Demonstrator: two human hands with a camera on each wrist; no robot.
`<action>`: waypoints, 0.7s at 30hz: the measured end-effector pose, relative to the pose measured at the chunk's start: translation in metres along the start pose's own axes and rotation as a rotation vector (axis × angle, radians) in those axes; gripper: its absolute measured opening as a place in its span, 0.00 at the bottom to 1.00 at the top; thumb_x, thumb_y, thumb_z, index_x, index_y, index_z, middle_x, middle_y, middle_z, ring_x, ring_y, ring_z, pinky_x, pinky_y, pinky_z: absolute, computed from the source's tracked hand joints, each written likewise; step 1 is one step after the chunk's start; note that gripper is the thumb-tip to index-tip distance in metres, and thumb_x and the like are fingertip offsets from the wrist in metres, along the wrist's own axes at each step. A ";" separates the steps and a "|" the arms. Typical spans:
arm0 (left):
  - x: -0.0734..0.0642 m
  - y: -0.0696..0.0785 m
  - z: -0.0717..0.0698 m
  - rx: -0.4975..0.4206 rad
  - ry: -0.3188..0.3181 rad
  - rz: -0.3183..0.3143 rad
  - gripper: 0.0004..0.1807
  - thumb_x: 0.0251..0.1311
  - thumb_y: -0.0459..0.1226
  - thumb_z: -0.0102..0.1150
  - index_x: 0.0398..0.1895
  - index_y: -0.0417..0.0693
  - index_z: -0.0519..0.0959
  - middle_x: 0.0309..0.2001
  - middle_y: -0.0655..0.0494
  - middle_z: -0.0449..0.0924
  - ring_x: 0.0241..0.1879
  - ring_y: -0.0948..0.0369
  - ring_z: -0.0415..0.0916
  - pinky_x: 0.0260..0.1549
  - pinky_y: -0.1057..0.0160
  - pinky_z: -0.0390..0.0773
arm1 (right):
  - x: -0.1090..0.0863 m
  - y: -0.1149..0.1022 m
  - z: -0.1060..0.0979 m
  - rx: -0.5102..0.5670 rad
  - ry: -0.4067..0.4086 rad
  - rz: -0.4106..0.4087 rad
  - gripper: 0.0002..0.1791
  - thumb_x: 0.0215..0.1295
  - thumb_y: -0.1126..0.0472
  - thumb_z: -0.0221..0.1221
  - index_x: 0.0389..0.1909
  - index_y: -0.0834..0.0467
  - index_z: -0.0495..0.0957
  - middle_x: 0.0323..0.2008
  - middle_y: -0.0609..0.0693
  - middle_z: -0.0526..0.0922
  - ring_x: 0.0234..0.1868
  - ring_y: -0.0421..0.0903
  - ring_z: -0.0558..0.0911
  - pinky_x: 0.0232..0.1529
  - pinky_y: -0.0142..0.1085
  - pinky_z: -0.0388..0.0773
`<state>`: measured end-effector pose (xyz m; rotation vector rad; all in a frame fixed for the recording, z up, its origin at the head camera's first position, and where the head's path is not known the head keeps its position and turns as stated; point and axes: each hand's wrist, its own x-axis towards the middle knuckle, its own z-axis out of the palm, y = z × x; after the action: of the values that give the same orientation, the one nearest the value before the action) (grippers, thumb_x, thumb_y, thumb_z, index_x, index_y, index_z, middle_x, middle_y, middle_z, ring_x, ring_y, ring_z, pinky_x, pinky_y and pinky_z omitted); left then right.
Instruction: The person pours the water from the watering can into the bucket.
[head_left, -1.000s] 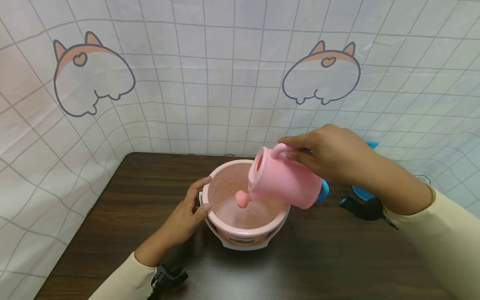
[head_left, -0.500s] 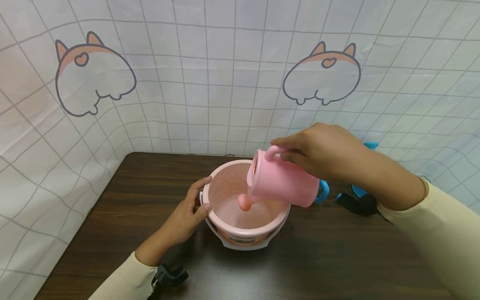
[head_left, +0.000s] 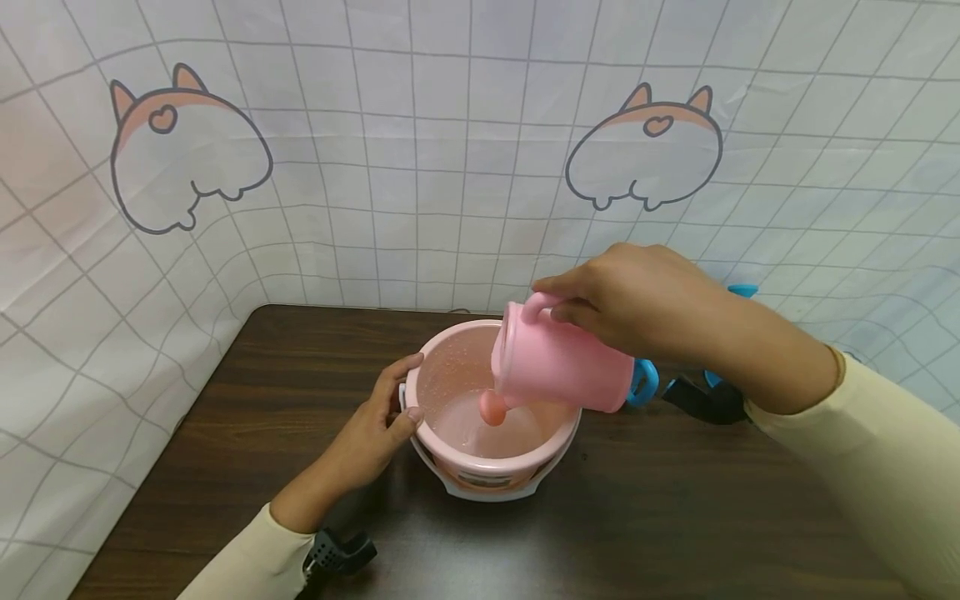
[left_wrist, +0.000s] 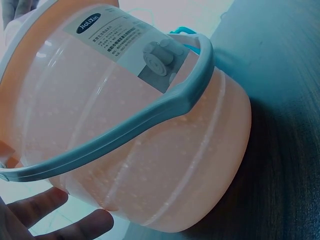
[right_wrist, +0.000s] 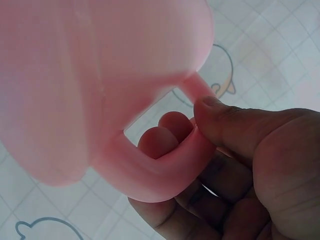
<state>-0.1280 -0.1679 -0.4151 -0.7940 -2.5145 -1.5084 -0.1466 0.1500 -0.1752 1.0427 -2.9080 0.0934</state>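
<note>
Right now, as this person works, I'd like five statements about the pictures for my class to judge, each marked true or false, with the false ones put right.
1. The right hand holds the pink watering can by its loop handle. True.
2. The watering can is held upright. False: it is tilted toward the pink bucket.
3. The left hand touches the bucket. True.
4. The bucket's carrying handle stands raised above its opening. False: the carrying handle hangs down around the outside.
5. The left wrist view shows a printed label on the bucket. True.
</note>
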 end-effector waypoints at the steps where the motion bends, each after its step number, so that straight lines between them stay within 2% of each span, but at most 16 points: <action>1: 0.000 0.000 0.000 -0.002 0.000 0.001 0.34 0.76 0.53 0.50 0.79 0.60 0.52 0.56 0.43 0.79 0.50 0.55 0.78 0.49 0.53 0.77 | 0.001 -0.001 0.000 -0.003 -0.005 0.002 0.19 0.73 0.52 0.62 0.63 0.40 0.82 0.42 0.43 0.88 0.42 0.47 0.83 0.40 0.52 0.78; 13: 0.000 0.000 0.000 -0.001 -0.004 0.005 0.34 0.76 0.54 0.49 0.79 0.60 0.52 0.57 0.43 0.79 0.50 0.54 0.78 0.48 0.53 0.77 | 0.006 -0.005 -0.001 -0.034 -0.026 -0.003 0.20 0.72 0.54 0.62 0.63 0.40 0.82 0.43 0.42 0.88 0.42 0.47 0.84 0.40 0.52 0.78; 21: 0.001 0.000 0.000 -0.007 -0.006 0.001 0.35 0.75 0.54 0.50 0.80 0.60 0.52 0.59 0.42 0.77 0.52 0.54 0.78 0.49 0.54 0.77 | 0.010 -0.008 -0.003 -0.084 -0.029 -0.030 0.16 0.73 0.55 0.60 0.57 0.37 0.84 0.35 0.41 0.85 0.36 0.47 0.82 0.32 0.50 0.76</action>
<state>-0.1284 -0.1674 -0.4152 -0.8017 -2.5142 -1.5176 -0.1497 0.1376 -0.1713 1.0824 -2.8922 -0.0451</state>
